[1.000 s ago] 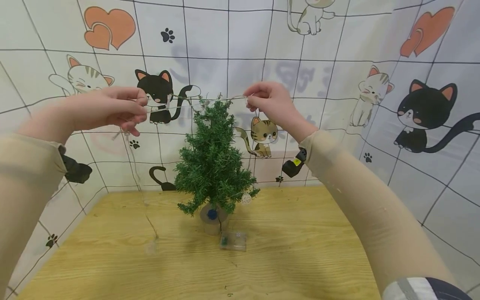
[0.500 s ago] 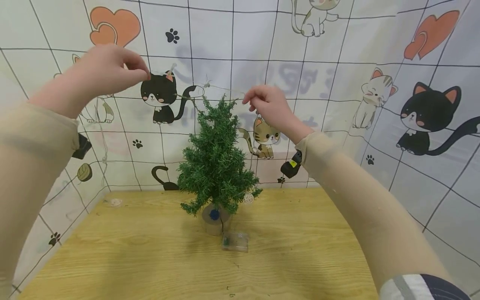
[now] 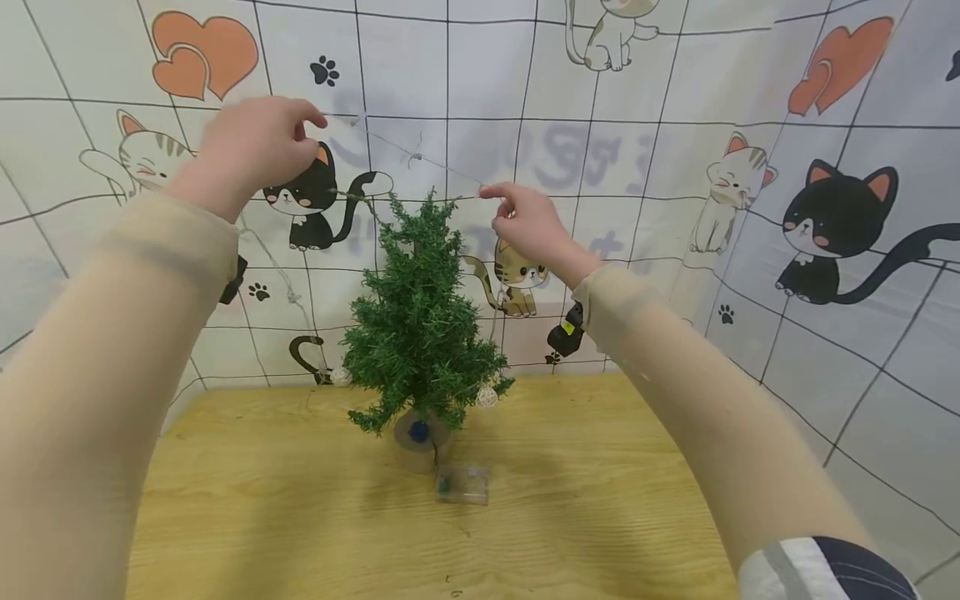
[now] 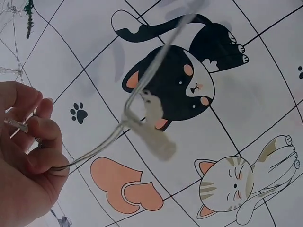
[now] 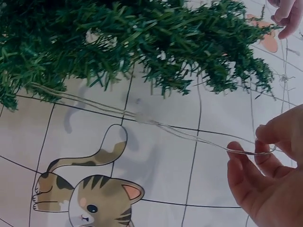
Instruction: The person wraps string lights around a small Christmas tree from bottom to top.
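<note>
In the head view, a small artificial Christmas tree stands upright between my arms. My left hand, raised to the left above the treetop, holds a thin string of lights. The left wrist view shows the doubled wire between its curled fingers, with a blurred pale light hanging off it. My right hand, right of the treetop, pinches the wire too. Seen from the right wrist, the wire runs from thumb and fingertips back beside the branches. Between the hands the strand slopes above the tree.
The tree's round base sits on a wooden table, with a clear plastic box before it. White openwork balls hang at the tree's right and left. A cat-print cloth surrounds the table.
My left hand has risen, then moved right towards the tree, lifting the strand above the treetop. The loose left end has swung close to the tree. My right hand has barely moved.
</note>
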Action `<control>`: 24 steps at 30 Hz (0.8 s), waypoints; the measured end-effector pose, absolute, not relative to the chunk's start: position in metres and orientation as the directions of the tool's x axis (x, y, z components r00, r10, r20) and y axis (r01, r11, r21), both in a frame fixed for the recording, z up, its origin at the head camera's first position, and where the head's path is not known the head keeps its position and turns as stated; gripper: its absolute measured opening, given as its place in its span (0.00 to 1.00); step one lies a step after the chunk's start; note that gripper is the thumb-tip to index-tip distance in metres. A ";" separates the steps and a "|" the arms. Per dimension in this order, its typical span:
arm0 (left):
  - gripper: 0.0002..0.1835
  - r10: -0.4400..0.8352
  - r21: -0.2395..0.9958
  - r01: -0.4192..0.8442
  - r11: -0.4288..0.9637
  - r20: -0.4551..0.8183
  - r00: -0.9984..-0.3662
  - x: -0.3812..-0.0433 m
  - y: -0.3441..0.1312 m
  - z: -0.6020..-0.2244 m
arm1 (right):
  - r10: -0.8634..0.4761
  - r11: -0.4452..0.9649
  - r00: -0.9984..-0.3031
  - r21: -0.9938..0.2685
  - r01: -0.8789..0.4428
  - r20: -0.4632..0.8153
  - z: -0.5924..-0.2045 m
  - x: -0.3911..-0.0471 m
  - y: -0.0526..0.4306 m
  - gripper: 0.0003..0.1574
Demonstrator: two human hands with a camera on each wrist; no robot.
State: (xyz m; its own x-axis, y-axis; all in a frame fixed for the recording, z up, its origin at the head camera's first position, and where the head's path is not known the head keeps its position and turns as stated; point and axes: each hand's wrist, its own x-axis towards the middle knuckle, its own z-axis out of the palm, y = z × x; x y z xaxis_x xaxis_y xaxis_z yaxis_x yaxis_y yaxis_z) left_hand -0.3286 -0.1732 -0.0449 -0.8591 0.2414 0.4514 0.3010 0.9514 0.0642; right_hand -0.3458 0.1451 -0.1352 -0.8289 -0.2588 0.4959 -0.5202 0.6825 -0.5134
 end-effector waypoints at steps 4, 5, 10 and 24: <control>0.28 0.199 0.092 0.256 0.962 0.403 -0.893 -0.339 -0.175 -0.052 | -0.258 0.705 -0.867 -0.531 -0.471 0.427 -0.145 -0.354 0.147 0.34; 0.28 0.192 0.101 0.250 0.963 0.396 -0.898 -0.342 -0.177 -0.055 | -0.261 0.703 -0.873 -0.539 -0.465 0.412 -0.148 -0.355 0.148 0.35; 0.28 0.138 0.138 0.201 0.970 0.366 -0.920 -0.352 -0.186 -0.067 | -0.307 0.686 -0.879 -0.556 -0.469 0.363 -0.163 -0.364 0.149 0.39; 0.17 0.096 0.180 0.151 0.972 0.279 -0.955 -0.370 -0.218 -0.122 | -0.381 0.745 -0.901 -0.509 -0.431 0.207 -0.211 -0.390 0.146 0.35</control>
